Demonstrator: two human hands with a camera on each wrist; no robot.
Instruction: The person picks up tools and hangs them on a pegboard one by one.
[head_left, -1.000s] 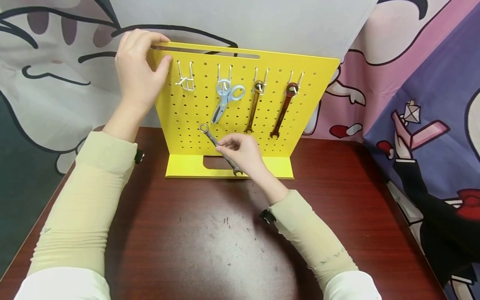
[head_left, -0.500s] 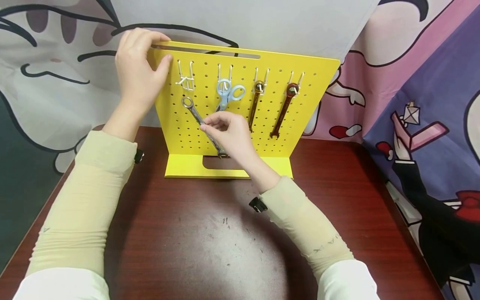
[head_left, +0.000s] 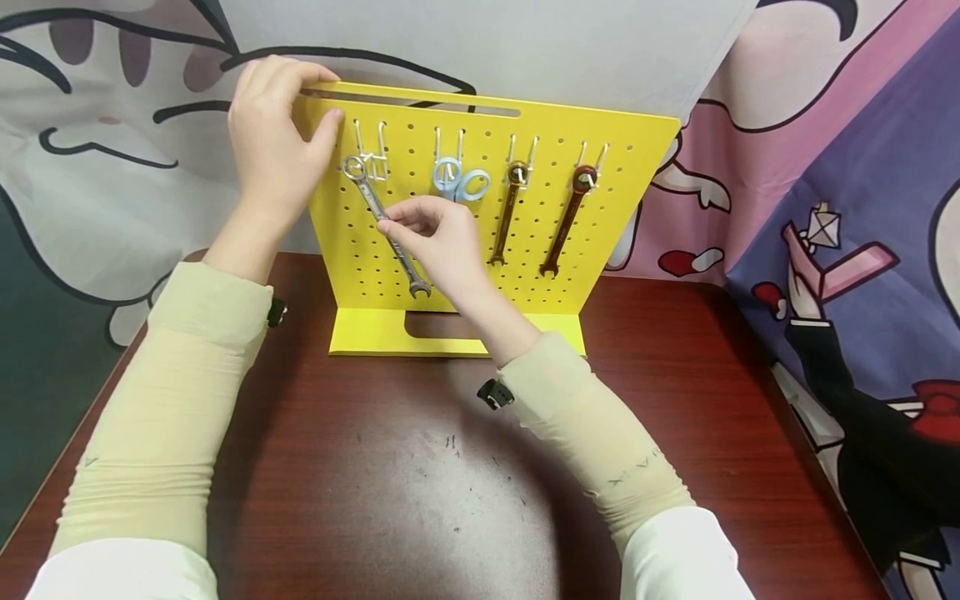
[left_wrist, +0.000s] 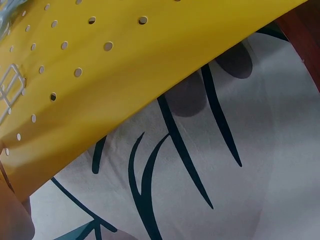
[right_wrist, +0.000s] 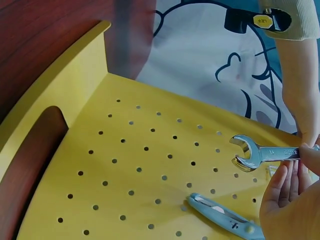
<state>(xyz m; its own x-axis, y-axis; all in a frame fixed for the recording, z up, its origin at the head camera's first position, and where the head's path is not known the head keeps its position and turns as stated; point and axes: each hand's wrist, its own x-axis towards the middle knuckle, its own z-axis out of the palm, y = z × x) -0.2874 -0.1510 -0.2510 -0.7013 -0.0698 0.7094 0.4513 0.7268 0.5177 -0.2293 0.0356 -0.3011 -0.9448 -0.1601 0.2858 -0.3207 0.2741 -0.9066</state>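
Observation:
My left hand (head_left: 273, 142) grips the upper left corner of a yellow pegboard (head_left: 637, 158), thumb on its front face. Between thumb and fingers, my right hand (head_left: 444, 237) pinches a silver combination wrench (head_left: 368, 193) near its middle. The wrench slants, its ring end up beside the leftmost white hook (head_left: 378, 162) and its open end down to the right. Whether the ring touches the hook I cannot tell. In the right wrist view the wrench's open end (right_wrist: 247, 152) points away from the hand. Light blue scissors (head_left: 474, 185) hang on the second hook, their blades hidden behind my right hand.
Two darker wrenches, one bronze-toned (head_left: 507, 218) and one reddish (head_left: 564, 227), hang on the hooks to the right. The board's yellow base (head_left: 360, 333) stands on a dark red-brown table (head_left: 375, 467). Cartoon-printed cloth (head_left: 787, 167) lies behind and beside it.
My right hand has moved up and left with the silver wrench, bringing its ring end from the board's lower middle to beside the leftmost hook. My left hand has stayed at the corner.

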